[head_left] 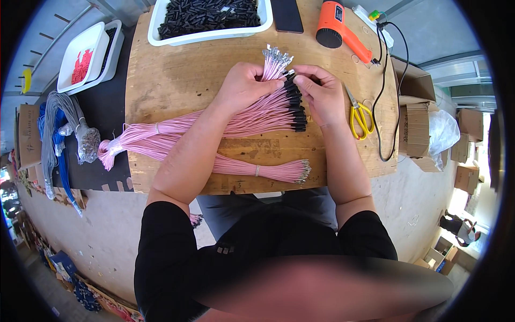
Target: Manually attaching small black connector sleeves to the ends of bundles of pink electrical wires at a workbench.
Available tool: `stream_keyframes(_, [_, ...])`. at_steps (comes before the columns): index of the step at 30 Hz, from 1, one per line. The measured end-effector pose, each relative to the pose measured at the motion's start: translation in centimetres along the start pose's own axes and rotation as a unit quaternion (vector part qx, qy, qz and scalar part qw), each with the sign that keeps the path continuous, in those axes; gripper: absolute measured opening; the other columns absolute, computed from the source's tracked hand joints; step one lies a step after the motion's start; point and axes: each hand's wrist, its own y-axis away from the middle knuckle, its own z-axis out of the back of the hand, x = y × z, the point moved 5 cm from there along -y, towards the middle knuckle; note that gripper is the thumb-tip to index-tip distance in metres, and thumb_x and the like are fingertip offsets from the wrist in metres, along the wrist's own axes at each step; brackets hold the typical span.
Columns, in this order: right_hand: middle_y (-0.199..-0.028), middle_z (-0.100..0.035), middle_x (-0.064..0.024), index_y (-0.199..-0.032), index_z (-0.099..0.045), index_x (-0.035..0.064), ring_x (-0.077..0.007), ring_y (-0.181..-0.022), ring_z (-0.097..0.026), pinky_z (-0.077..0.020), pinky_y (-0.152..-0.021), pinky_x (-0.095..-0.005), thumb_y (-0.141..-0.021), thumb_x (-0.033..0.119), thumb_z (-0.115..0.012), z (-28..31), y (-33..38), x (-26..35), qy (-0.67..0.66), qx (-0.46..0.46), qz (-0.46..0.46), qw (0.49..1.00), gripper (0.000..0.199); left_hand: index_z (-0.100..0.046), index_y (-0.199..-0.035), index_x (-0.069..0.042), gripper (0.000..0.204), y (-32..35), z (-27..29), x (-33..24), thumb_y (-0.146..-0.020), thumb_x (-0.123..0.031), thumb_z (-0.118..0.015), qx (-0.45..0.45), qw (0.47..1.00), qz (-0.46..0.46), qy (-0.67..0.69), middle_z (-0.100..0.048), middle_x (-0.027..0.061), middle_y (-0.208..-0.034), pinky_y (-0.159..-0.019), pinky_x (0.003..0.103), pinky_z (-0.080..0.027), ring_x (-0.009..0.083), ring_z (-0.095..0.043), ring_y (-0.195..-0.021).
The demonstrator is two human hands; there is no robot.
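My left hand (247,88) is closed around a bunch of thin pink wires, whose bare metal terminals (276,58) fan out above the thumb. Close beside it, my right hand (319,94) pinches with thumb and forefinger at the tip of a wire; what lies between the fingers is too small to make out. Below the hands, many more pink wires (252,121) lie along the table, their ends covered with black sleeves (298,110). These wires gather at a tied end on the left. A separate tied pink bundle (257,169) with bare terminals rests near the front edge.
At the back stands a white tray (155,29) of black sleeves, beside a dark phone (287,15). An orange heat gun (338,32) and yellow-handled scissors (361,119) lie right, near a black cable (382,102). Grey wires (61,115) and a tray of red pieces (96,40) are left.
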Motion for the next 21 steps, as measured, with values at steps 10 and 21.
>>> stream_keyframes(10, [-0.081,-0.065,0.0017,-0.107,-0.071,0.0002,-0.0001,-0.064,-0.048,-0.0349,-0.053,-0.0162,-0.091,-0.002,-0.067,-0.6,0.3,0.0,0.042,0.012,0.030,0.999,0.016,-0.075,-0.096,0.002,0.019,0.3,-0.3,-1.6,-0.087,-0.016,-0.077,0.042,0.990,0.027,-0.133,-0.072,0.0046,-0.078,-0.062,0.023,-0.049,0.0056,-0.061,-0.069])
stream_keyframes(21, [-0.090,-0.069,-0.0037,-0.111,-0.068,-0.0013,-0.0010,-0.063,-0.049,-0.0362,-0.053,-0.0163,-0.091,0.000,-0.069,-0.4,0.0,-0.4,0.008,-0.007,0.007,1.000,0.020,-0.071,-0.107,0.005,0.021,0.4,-0.8,-1.3,-0.092,-0.009,-0.069,0.073,0.991,0.052,0.104,-0.073,0.0090,-0.089,-0.068,0.026,-0.056,0.0117,-0.067,-0.073])
